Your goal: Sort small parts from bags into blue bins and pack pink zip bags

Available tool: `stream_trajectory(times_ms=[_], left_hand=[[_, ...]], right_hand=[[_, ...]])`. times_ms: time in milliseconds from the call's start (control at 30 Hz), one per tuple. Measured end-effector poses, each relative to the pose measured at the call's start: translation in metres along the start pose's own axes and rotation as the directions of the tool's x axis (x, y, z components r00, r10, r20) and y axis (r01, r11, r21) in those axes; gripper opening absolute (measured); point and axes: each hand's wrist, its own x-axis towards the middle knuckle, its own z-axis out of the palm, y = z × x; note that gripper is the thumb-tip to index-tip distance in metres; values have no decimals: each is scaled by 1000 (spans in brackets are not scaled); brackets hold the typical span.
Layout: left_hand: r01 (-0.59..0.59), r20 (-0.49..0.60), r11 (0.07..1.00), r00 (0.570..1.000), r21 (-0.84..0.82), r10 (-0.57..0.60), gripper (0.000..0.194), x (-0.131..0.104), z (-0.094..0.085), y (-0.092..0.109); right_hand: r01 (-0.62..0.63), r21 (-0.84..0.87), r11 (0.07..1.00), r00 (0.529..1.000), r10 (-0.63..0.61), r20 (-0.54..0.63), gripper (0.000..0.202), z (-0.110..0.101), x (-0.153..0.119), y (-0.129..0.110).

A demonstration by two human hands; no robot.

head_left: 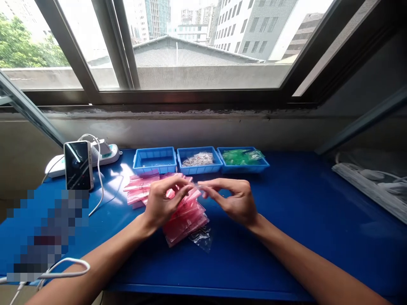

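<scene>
My left hand (164,197) and my right hand (235,199) face each other above the pink bags, thumb and forefinger of each pinched together. Between the fingertips is something small, clear and shiny; its kind is too small to make out. Under and beside my left hand lie pink plastic bags (186,220) in loose, overlapping stacks, some with dark print. A clear plastic bag (203,240) pokes out below their near edge. My right hand is just to the right of the pink bags, over the blue table (286,212).
Three blue trays stand along the back: the left tray (154,170) holds a few small bits, the middle has small silvery pieces (200,159), the right has green packets (238,157). At left, a phone (78,165) leans by a power strip (111,154) with white cables (102,186).
</scene>
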Motion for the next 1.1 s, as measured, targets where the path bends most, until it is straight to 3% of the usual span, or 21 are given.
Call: stream_trajectory(times_ms=[67,167,233,333,400,467,533,633,767,867,967,1100], left_hand=[[74,27,997,997,13,-75,29,0,1,0],[148,45,989,988,7,-149,44,2,-1,2],[191,37,981,981,-32,-190,46,3,-3,3],[250,8,964,968,-96,-250,44,5,-5,3],[270,13,957,963,-108,-270,44,5,-5,3],[273,32,957,962,-98,-271,44,5,-4,3],[261,40,962,965,-81,-258,44,4,-3,4],[242,38,968,970,-63,-240,43,4,-3,5],[245,35,968,969,-47,-244,44,4,-3,5],[253,45,966,967,-48,-251,43,4,-3,5],[240,53,970,970,-44,-238,43,5,-2,5],[223,62,975,973,-24,-221,42,5,-1,5]], right_hand=[[-134,87,987,985,123,122,13,1,1,-1],[-342,276,898,924,268,271,24,3,4,0],[-379,370,848,922,311,231,30,4,9,4],[-358,436,826,924,382,34,32,3,20,15],[-380,470,797,887,458,-61,34,0,27,24],[-440,485,756,844,532,-65,40,-3,31,30],[-501,439,746,828,561,-6,46,-7,31,31],[-503,200,841,864,484,136,43,-15,25,25],[-291,-221,931,869,354,345,23,-22,18,16],[-234,-356,904,873,357,333,25,-18,16,17],[-365,-346,864,819,475,322,31,-8,14,18],[-578,-251,777,715,630,303,21,4,11,17]])
